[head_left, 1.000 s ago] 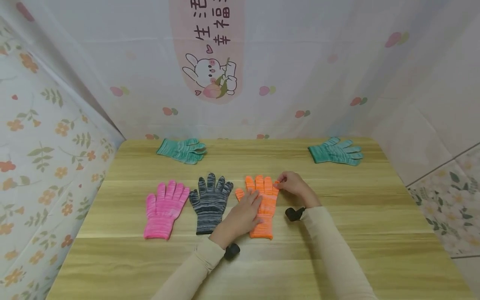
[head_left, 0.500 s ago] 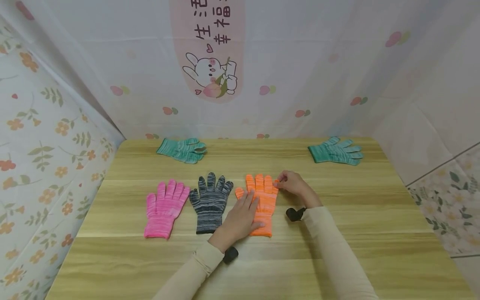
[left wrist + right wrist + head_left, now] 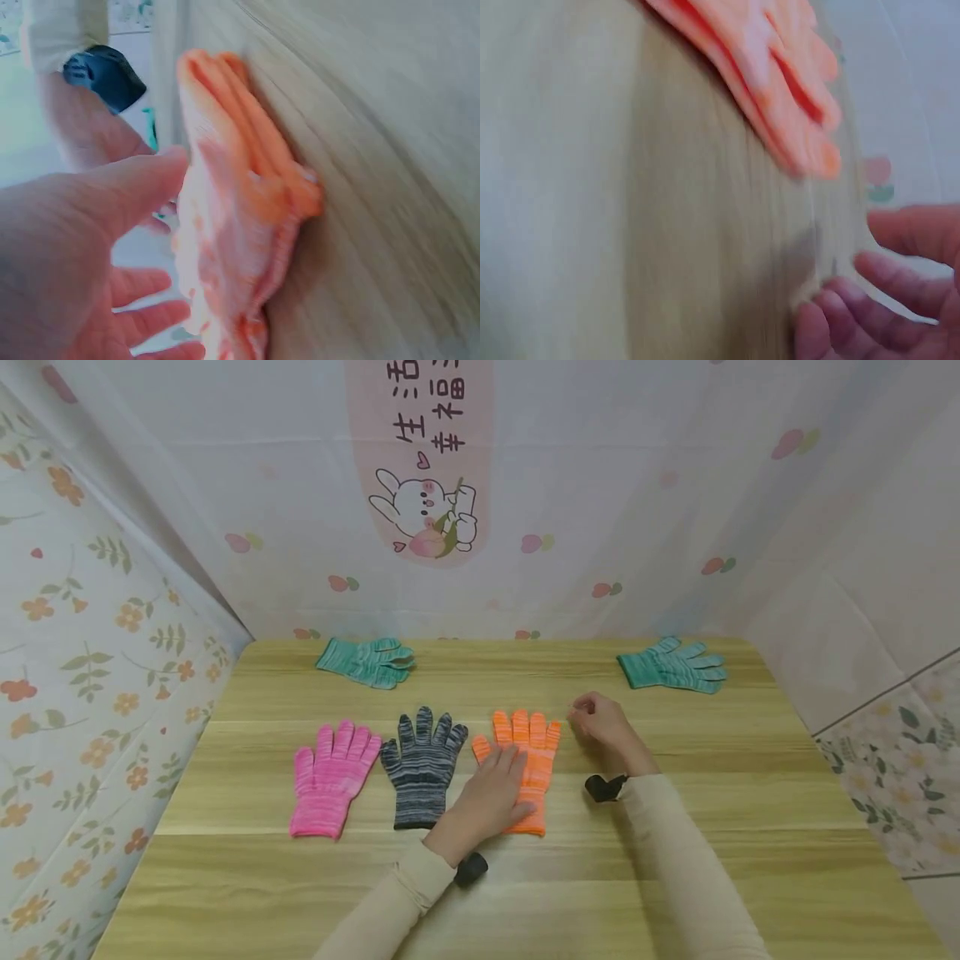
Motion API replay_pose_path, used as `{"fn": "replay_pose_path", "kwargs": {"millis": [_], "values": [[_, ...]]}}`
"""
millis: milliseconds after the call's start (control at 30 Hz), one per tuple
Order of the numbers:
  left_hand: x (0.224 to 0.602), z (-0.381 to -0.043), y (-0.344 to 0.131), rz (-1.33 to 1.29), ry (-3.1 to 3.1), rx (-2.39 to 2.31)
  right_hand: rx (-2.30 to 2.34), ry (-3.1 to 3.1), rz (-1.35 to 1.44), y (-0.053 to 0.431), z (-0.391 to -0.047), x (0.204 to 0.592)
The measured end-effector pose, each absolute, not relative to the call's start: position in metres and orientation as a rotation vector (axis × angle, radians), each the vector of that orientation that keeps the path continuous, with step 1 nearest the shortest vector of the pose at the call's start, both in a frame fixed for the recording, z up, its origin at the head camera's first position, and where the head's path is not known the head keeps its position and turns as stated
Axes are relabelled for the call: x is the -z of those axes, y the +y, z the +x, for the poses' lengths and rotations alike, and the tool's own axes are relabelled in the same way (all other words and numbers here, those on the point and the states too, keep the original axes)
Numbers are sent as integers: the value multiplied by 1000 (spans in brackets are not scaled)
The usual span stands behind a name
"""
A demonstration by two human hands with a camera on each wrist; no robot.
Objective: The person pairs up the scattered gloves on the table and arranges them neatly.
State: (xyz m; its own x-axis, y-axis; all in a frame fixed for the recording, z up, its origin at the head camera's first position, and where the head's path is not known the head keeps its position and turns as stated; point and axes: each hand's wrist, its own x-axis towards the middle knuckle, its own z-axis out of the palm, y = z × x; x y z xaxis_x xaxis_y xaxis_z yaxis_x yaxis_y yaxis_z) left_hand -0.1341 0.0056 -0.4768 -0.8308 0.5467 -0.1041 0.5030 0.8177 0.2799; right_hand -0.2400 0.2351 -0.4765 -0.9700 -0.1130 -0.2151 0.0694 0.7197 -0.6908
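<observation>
An orange knitted glove (image 3: 538,764) lies flat on the wooden table, fingers pointing away from me. My left hand (image 3: 491,793) is over its left side with fingers extended; in the left wrist view the thumb is close to the glove's cuff (image 3: 255,150). Just right of the glove's little-finger side is my right hand (image 3: 603,724), apart from it. In the right wrist view, a gap shows between the orange glove fingers (image 3: 802,142) and my loosely bent fingers (image 3: 855,315), which hold nothing. Left of the orange glove lies a dark grey striped glove (image 3: 422,772), then a pink glove (image 3: 330,785).
Two green gloves lie along the back edge, one green glove (image 3: 366,662) at the left and another green glove (image 3: 672,665) at the right. A printed curtain (image 3: 600,485) hangs behind the table (image 3: 675,877). A floral cloth (image 3: 97,693) borders the left side.
My right hand has let go of the orange glove's outer fingertip and moved a little right, away from it. The left hand stays over the glove, shifted only slightly.
</observation>
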Motion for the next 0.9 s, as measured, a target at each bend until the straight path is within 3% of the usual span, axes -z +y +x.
{"fn": "replay_pose_path", "kwargs": {"millis": [200,533,900], "values": [[472,-124,13,1019,2883,-358,1050,2816,70,269,-246,475],[469,-115,32,1210,2922,-304,717,2759,-83,295,-251,469],[469,-119,53,1193,2888,-320,484,2836,-307,284,-197,460]]}}
